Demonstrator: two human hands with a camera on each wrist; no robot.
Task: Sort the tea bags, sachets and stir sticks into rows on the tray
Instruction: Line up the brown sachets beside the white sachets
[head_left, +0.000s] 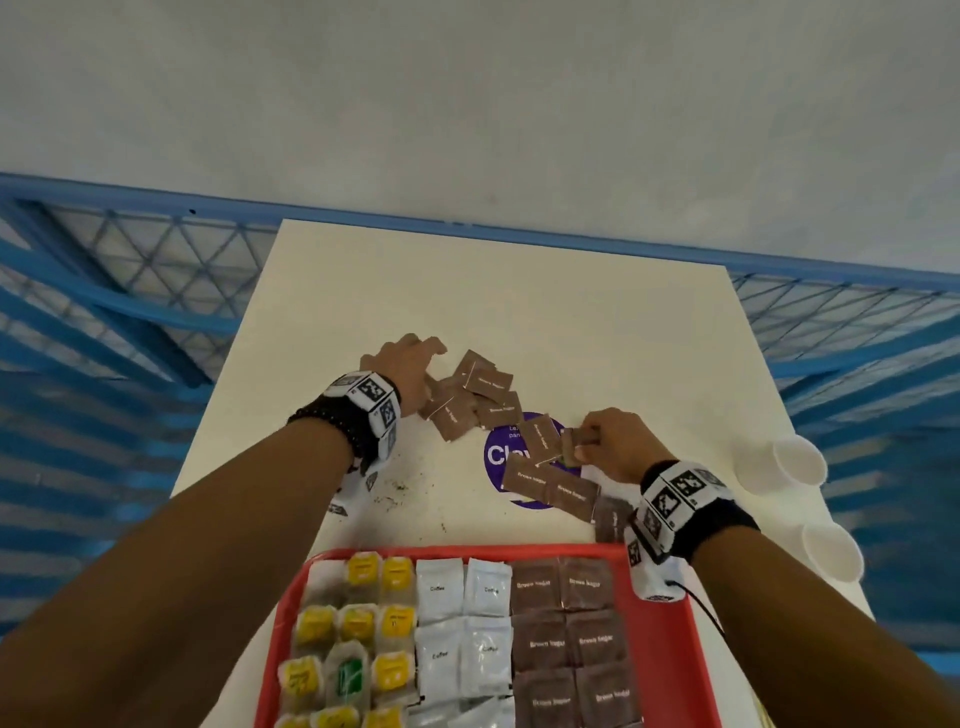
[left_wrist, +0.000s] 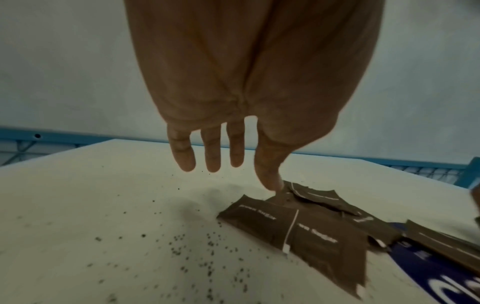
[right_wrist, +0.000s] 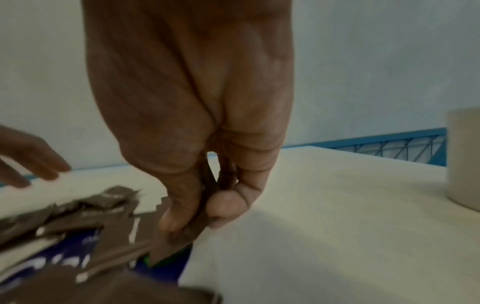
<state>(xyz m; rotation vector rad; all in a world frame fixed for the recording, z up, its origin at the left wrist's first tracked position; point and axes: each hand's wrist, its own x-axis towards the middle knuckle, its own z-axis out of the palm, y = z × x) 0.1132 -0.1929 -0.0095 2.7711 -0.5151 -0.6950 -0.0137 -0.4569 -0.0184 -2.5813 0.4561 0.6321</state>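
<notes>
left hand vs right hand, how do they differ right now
The left hand has its fingers straight, with one fingertip touching the far pile of brown sachets; the right hand pinches sachets between thumb and fingers. The left hand is further from the tray, and the right is nearer it, beside the cups. Both are at brown sugar sachets on the table.

White table (head_left: 519, 291), pale grey wall (head_left: 467, 104), blue lattice railing (head_left: 130, 270)
</notes>
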